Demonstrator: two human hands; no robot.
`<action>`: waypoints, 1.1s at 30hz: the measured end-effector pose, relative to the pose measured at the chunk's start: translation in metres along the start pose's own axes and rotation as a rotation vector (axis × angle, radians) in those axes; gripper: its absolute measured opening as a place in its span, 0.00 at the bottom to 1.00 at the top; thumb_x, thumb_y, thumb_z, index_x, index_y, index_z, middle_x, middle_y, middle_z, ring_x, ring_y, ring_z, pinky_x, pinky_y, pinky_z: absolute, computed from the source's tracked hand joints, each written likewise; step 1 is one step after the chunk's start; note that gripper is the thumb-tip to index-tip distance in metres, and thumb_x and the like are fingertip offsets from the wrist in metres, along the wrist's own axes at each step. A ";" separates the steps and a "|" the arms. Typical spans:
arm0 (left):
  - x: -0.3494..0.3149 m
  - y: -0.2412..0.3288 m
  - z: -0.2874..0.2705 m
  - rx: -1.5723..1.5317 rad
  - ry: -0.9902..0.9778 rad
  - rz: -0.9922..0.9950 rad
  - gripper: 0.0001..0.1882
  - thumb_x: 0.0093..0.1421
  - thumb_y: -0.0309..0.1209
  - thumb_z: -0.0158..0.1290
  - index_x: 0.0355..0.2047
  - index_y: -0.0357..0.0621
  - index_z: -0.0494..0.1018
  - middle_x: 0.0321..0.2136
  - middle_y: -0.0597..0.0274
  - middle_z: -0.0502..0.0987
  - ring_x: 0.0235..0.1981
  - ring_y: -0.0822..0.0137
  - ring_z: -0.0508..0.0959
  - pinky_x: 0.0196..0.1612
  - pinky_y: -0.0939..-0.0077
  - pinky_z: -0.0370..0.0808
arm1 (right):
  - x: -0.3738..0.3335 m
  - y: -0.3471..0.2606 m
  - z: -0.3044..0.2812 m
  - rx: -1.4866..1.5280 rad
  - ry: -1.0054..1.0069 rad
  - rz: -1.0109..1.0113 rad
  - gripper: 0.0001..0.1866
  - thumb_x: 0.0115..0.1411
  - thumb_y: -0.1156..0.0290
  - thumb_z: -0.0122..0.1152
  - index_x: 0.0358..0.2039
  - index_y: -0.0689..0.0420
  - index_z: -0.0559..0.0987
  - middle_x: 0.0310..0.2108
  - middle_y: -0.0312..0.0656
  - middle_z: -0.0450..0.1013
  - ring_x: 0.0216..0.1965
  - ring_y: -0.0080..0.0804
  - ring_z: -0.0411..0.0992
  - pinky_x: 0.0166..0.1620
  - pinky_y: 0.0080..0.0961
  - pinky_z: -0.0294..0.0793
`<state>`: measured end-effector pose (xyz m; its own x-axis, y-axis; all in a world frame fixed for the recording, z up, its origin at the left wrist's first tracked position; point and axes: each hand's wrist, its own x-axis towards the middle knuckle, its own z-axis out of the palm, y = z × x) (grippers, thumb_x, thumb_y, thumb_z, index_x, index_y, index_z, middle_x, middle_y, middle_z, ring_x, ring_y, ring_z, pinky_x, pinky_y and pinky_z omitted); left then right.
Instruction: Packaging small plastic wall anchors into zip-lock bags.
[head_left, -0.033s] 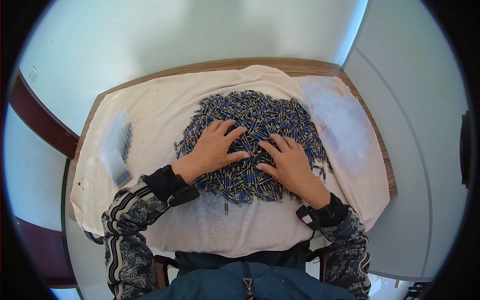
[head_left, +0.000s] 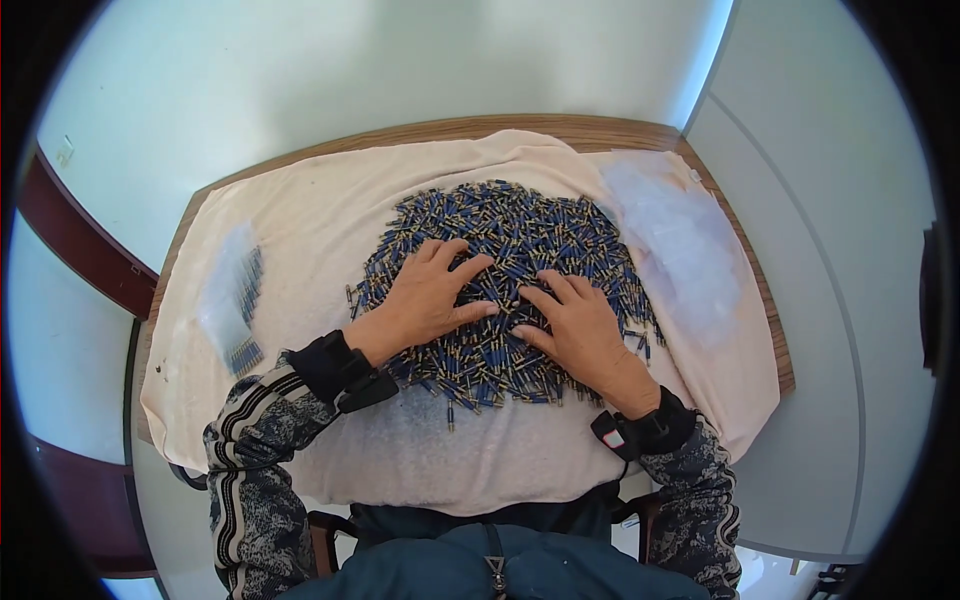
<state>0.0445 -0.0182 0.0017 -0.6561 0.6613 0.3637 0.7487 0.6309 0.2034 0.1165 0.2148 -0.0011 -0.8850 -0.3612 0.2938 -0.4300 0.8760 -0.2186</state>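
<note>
A broad heap of small blue cylinders with gold-coloured ends covers the middle of the table. My left hand rests on the left part of this heap, fingers apart and thumb stretched to the right. Facing it, my right hand lies on the right part, its fingers also spread. A narrow gap full of the pieces separates the two hands. Neither hand visibly grips a piece, though what lies under the palms is hidden. A few stray pieces lie by the heap's near and right edges.
Cream cloth covers a wooden table. At the left lies a clear plastic bag with several of the same pieces in it. Crumpled clear plastic bags are heaped at the right. A pale wall rises behind the table.
</note>
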 end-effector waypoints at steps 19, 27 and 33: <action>0.003 0.008 -0.017 -1.405 0.130 -0.618 0.08 0.62 0.31 0.59 0.36 0.38 0.78 0.35 0.67 0.81 0.32 0.77 0.78 0.34 0.84 0.75 | 0.004 0.016 -0.025 0.798 -0.054 0.446 0.09 0.59 0.68 0.67 0.35 0.60 0.83 0.26 0.31 0.76 0.26 0.14 0.69 0.31 0.15 0.68; -0.002 0.003 -0.012 -1.609 0.193 -0.698 0.08 0.65 0.32 0.55 0.41 0.41 0.76 0.36 0.64 0.80 0.36 0.73 0.79 0.40 0.78 0.80 | 0.004 0.020 -0.017 0.823 0.009 0.357 0.07 0.59 0.72 0.67 0.36 0.59 0.83 0.26 0.28 0.76 0.26 0.11 0.67 0.30 0.12 0.67; -0.005 0.003 -0.008 -1.714 0.180 -0.628 0.08 0.66 0.33 0.53 0.41 0.41 0.73 0.36 0.61 0.80 0.39 0.69 0.80 0.40 0.71 0.82 | 0.005 0.027 -0.007 0.988 0.069 0.302 0.07 0.59 0.75 0.66 0.38 0.60 0.82 0.30 0.26 0.76 0.27 0.11 0.68 0.31 0.11 0.67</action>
<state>0.0506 -0.0229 0.0081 -0.9145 0.3993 -0.0660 -0.2377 -0.3979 0.8861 0.1015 0.2384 0.0010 -0.9817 -0.1234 0.1453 -0.1735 0.2629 -0.9491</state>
